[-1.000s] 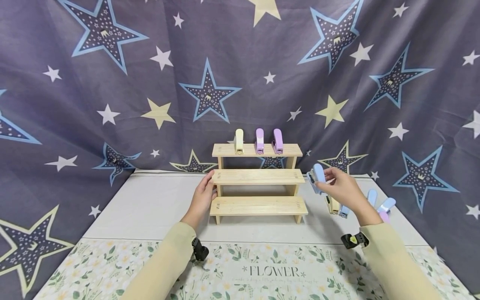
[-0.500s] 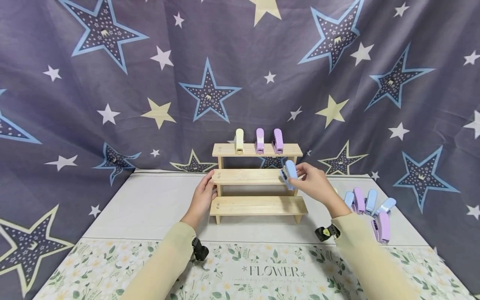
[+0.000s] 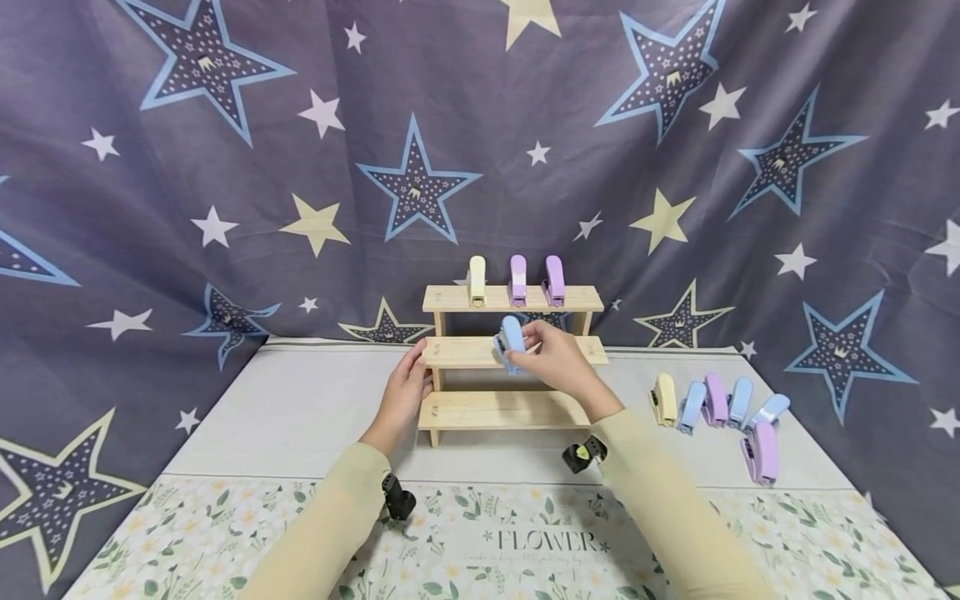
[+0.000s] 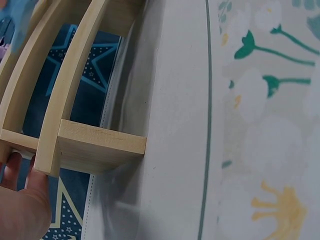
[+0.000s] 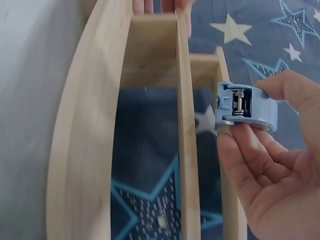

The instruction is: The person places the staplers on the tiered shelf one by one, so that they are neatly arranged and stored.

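My right hand [image 3: 558, 358] pinches a light blue stapler [image 3: 513, 343] between thumb and fingers, in front of the middle tier of a three-tier wooden shelf [image 3: 517, 408]. Up close in the right wrist view, the blue stapler [image 5: 247, 106] shows a metal spring inside its end, with fingertips below and the thumb above. My left hand [image 3: 402, 396] grips the left end of the middle board; its fingers [image 4: 37, 180] reach round the wood in the left wrist view. Along the top tier stand a yellow stapler [image 3: 477, 281] and two purple staplers [image 3: 517, 281].
Right of the shelf, several more staplers stand on the white table: a yellow one [image 3: 663, 400], some blue ones [image 3: 692, 407] and purple ones [image 3: 763, 454]. A flower-print cloth [image 3: 442, 542] covers the front. Behind hangs a star-patterned curtain [image 3: 480, 100].
My right hand has carried the blue stapler leftward from beside the shelf to the front of its middle tier. My left hand stays at the shelf's left end.
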The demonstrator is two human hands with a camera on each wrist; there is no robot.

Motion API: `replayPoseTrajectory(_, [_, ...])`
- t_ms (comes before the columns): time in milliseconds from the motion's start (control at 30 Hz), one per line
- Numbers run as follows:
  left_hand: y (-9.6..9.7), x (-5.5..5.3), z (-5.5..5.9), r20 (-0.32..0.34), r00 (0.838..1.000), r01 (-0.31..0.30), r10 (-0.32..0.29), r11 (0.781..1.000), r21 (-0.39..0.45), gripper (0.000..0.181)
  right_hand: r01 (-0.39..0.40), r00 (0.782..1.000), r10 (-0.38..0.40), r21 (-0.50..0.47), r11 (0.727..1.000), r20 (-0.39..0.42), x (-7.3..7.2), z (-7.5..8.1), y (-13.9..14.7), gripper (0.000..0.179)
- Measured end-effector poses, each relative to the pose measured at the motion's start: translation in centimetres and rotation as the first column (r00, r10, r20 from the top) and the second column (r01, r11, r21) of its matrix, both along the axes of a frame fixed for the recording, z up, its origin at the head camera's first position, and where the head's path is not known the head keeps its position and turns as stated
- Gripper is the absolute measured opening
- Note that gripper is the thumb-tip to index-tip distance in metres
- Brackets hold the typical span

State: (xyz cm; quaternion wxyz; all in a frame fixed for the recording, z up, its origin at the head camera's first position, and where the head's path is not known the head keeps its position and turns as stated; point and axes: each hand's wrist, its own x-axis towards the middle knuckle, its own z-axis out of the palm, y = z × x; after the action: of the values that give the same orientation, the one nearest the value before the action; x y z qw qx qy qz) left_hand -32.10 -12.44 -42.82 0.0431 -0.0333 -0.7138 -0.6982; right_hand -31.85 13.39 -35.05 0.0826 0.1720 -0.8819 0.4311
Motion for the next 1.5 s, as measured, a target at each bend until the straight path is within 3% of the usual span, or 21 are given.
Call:
replayPoseTrajectory(233, [-0.1, 0.0, 0.1, -0.003, 1.000, 0.000, 0.000, 1.000, 0.029, 0.047, -0.018, 0.999, 0.020, -0.063, 0.998, 0.030, -0.6, -0.1, -3.7, 0.037])
replayPoseTrajectory(633, [0.0, -0.1, -0.1, -0.009, 1.000, 0.001, -0.001, 1.000, 0.026, 0.047, 0.042, 0.997, -0.031, -0.149, 0.988, 0.076, -1.8, -0.8, -7.7, 0.040])
replayPoseTrajectory(1233, [-0.1, 0.0, 0.0, 0.001, 1.000, -0.006, 0.006, 1.000, 0.021, 0.047, 0.135, 0.989, -0.125, -0.142, 0.981, 0.079, -2.8, -1.6, -9.9, 0.043])
replayPoseTrajectory(1500, [-0.1, -0.1, 0.0, -0.003, 1.000, 0.005, -0.005, 1.000, 0.023, 0.047, 0.126, 0.989, -0.112, -0.159, 0.979, 0.096, -2.8, -1.5, -10.1, 0.046])
